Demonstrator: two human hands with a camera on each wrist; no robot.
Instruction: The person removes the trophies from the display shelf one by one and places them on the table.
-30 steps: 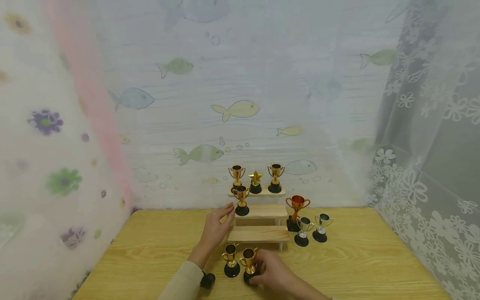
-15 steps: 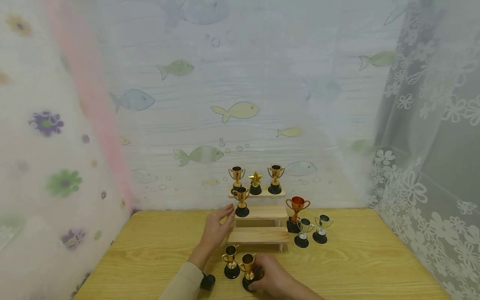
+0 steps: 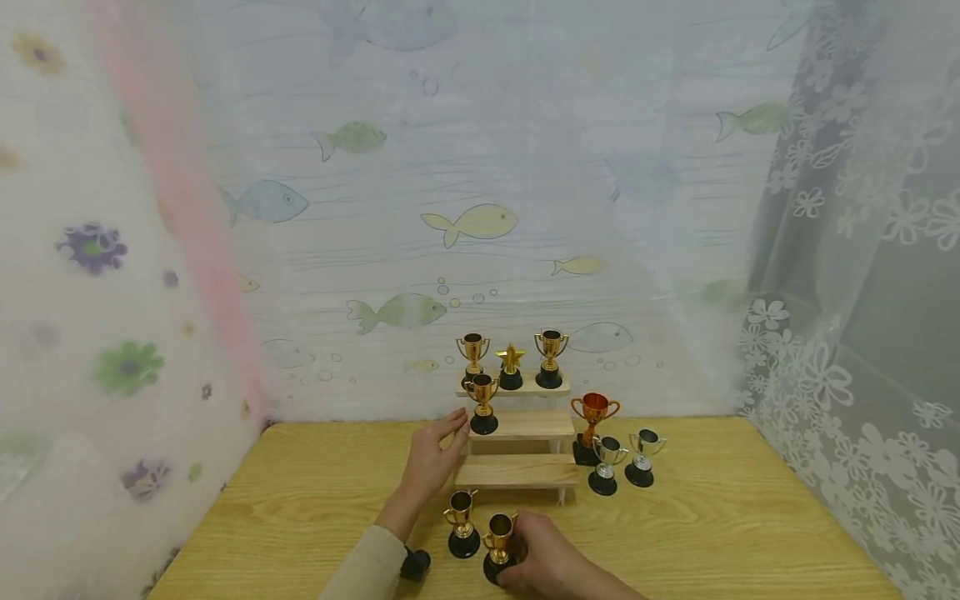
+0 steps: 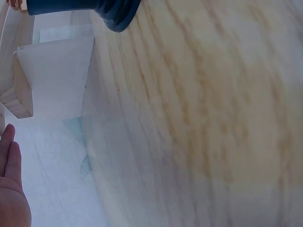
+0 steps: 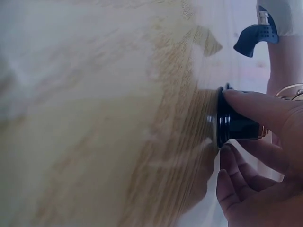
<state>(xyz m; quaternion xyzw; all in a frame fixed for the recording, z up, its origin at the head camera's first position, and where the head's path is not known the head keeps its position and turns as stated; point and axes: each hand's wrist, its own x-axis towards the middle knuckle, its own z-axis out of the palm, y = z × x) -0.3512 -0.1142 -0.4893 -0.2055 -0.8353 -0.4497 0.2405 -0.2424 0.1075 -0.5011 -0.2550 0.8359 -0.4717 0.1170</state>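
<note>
My right hand [image 3: 551,554] grips a small gold trophy cup [image 3: 498,532] from its right side, thumb on the black base [image 5: 241,124] in the right wrist view. The cup is upright, at or just above the tabletop. To its left stands another gold trophy [image 3: 463,521]. My left hand [image 3: 429,457] rests its fairly straight fingertips at the left end of a wooden three-step stand [image 3: 517,472]. Near those fingertips a gold trophy [image 3: 483,402] stands on the middle step. Straight fingers [image 4: 14,161] also show beside the stand in the left wrist view.
On the top step are two gold cups, one of them [image 3: 551,357], with a gold star trophy [image 3: 511,365] between. Right of the stand are an orange-bronze cup [image 3: 596,410] and two silver cups, one of them [image 3: 644,458]. A patterned curtain [image 3: 480,167] hangs behind the table [image 3: 712,517].
My right hand has shifted the gold trophy slightly toward the table's near side, away from the stand. The left hand keeps its place at the stand.
</note>
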